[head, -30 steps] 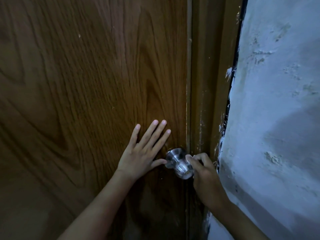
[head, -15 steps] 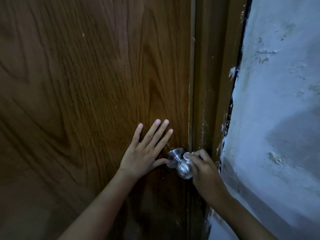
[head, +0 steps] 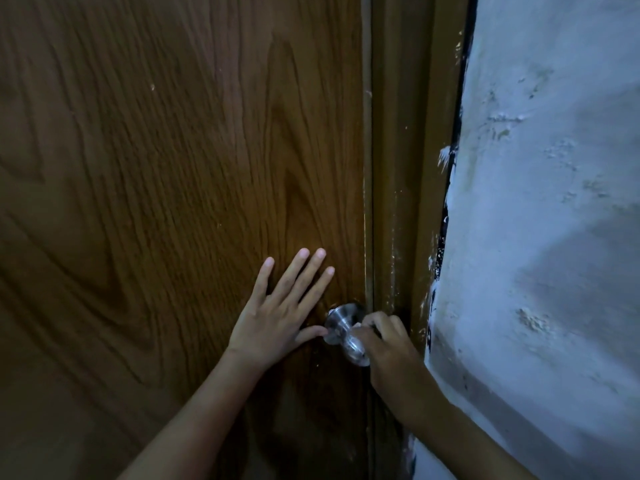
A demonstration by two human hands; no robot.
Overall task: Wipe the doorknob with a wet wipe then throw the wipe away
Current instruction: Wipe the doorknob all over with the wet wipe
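A round silver doorknob [head: 342,319] sticks out of the brown wooden door [head: 173,202] near its right edge. My left hand [head: 277,317] lies flat on the door just left of the knob, fingers spread, thumb touching the knob's base. My right hand [head: 389,344] is curled over the knob's right side and front. A small pale scrap of the wet wipe [head: 360,327] shows under its fingertips, pressed against the metal. The rest of the wipe is hidden inside the hand.
The brown door frame [head: 398,168] runs vertically right of the knob. A rough white plastered wall [head: 554,237] fills the right side, close to my right forearm. The light is dim.
My right hand has slid further over the knob, its fingers curling more tightly around the front. My left hand stays flat on the door.
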